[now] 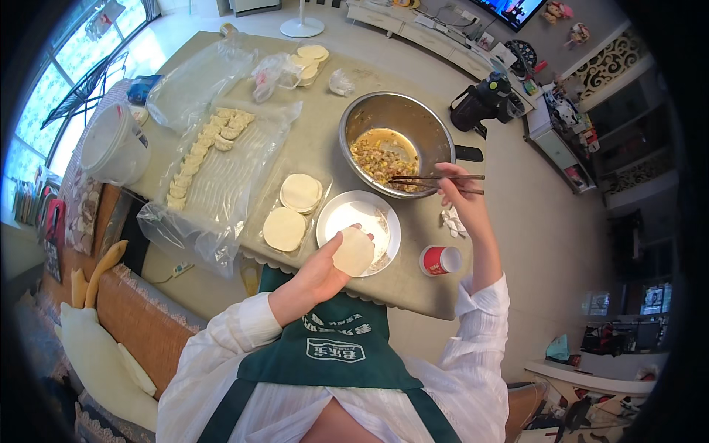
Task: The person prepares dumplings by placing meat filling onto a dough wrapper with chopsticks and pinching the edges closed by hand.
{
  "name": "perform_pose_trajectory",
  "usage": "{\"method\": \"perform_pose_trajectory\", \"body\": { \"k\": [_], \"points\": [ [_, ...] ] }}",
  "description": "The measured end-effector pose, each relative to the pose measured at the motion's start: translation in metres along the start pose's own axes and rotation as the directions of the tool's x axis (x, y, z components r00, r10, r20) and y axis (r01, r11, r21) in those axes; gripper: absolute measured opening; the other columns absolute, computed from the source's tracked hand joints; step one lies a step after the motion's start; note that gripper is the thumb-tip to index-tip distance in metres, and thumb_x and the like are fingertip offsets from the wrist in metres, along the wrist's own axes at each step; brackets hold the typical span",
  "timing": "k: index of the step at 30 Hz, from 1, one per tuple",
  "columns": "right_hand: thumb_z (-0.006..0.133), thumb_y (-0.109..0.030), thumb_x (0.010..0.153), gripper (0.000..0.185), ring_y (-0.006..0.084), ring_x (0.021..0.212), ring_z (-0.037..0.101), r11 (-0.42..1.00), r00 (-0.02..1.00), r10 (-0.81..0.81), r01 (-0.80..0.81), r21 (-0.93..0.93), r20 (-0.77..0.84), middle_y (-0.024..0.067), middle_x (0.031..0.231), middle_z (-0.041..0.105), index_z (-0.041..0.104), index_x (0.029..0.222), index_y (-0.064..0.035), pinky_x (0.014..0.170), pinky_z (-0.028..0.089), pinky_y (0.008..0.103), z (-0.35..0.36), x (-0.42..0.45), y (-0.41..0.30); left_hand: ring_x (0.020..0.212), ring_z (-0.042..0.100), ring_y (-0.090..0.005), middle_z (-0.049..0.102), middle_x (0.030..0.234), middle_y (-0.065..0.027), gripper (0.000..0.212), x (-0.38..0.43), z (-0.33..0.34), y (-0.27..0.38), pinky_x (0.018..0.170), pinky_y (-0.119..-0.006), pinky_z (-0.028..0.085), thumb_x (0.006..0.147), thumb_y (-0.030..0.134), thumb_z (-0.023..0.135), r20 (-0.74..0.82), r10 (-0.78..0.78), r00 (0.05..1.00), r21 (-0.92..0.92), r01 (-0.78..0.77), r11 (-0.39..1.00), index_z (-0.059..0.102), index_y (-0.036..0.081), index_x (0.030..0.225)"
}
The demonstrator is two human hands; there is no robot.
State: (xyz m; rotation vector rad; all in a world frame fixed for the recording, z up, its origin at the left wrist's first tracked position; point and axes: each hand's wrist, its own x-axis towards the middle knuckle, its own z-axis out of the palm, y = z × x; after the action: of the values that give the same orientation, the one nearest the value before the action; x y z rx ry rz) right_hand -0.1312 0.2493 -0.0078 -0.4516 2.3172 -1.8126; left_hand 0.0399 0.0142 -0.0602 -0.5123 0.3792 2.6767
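Note:
My left hand (321, 274) holds a round dumpling wrapper (354, 252) over a white plate (392, 221) dusted with flour. In my right hand (462, 194) is a pair of chopsticks (421, 180), their tips down in the chopped filling (382, 160). That filling lies in a steel pot (437, 127) with a black handle. Two stacks of wrappers (284, 228) rest in a clear plastic tray (266, 205) left of the plate. Farther left, folded dumplings (191, 160) stand in a row on a plastic-covered tray (221, 183).
A red and white paper cup (440, 260) and a crumpled tissue (454, 221) are right of the plate. A black bottle (481, 102) stands beyond the pot. More wrappers (310, 61) and plastic bags (271, 75) lie at the back. A white bucket (116, 145) is at the left edge.

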Motion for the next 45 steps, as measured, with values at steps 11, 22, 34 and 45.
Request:
{"method": "perform_pose_trajectory", "body": {
  "k": [11, 22, 34, 45],
  "points": [
    [0.06, -0.02, 0.094, 0.02, 0.0048, 0.056, 0.052, 0.989, 0.997, -0.064, 0.069, -0.133, 0.048, -0.0003, 0.069, 0.059, 0.068, 0.093, -0.0025, 0.051, 0.042, 0.0183, 0.012, 0.03, -0.043, 0.134, 0.039, -0.0286, 0.042, 0.142, -0.0196, 0.045, 0.0, -0.004, 0.01, 0.114, -0.041, 0.029, 0.103, 0.023, 0.032, 0.021, 0.026, 0.999, -0.014, -0.026, 1.0, 0.034, 0.001, 0.141],
    [0.054, -0.025, 0.098, 0.028, 0.0126, 0.064, 0.062, 0.992, 0.985, -0.119, 0.123, 0.021, -0.128, 0.007, 0.078, 0.064, 0.067, 0.098, 0.0, 0.06, 0.052, 0.024, -0.025, 0.012, -0.022, 0.134, 0.039, -0.0298, 0.041, 0.143, -0.0207, 0.046, 0.008, 0.008, 0.013, 0.115, -0.041, 0.028, 0.102, 0.022, 0.031, 0.018, -0.004, 1.0, -0.015, 0.004, 1.0, 0.033, -0.001, 0.141],
    [0.054, -0.023, 0.099, 0.028, 0.0138, 0.064, 0.062, 0.972, 0.979, -0.025, 0.071, 0.224, -0.202, 0.009, 0.079, 0.064, 0.066, 0.099, 0.003, 0.06, 0.054, 0.0253, 0.002, 0.005, 0.017, 0.133, 0.04, -0.0292, 0.043, 0.142, -0.0198, 0.045, 0.01, 0.007, 0.014, 0.114, -0.041, 0.029, 0.102, 0.022, 0.032, 0.029, 0.005, 1.0, -0.01, -0.005, 1.0, 0.035, 0.0, 0.141],
    [0.052, -0.026, 0.099, 0.032, 0.0155, 0.066, 0.061, 0.956, 0.99, 0.072, -0.033, 0.293, -0.121, 0.0094, 0.082, 0.062, 0.062, 0.102, 0.0042, 0.061, 0.052, 0.0269, 0.004, 0.011, 0.018, 0.134, 0.039, -0.0287, 0.042, 0.143, -0.0193, 0.046, 0.01, 0.007, 0.016, 0.114, -0.041, 0.028, 0.102, 0.022, 0.031, 0.039, 0.015, 0.999, 0.007, -0.015, 1.0, 0.034, 0.0, 0.141]
  ]
}}
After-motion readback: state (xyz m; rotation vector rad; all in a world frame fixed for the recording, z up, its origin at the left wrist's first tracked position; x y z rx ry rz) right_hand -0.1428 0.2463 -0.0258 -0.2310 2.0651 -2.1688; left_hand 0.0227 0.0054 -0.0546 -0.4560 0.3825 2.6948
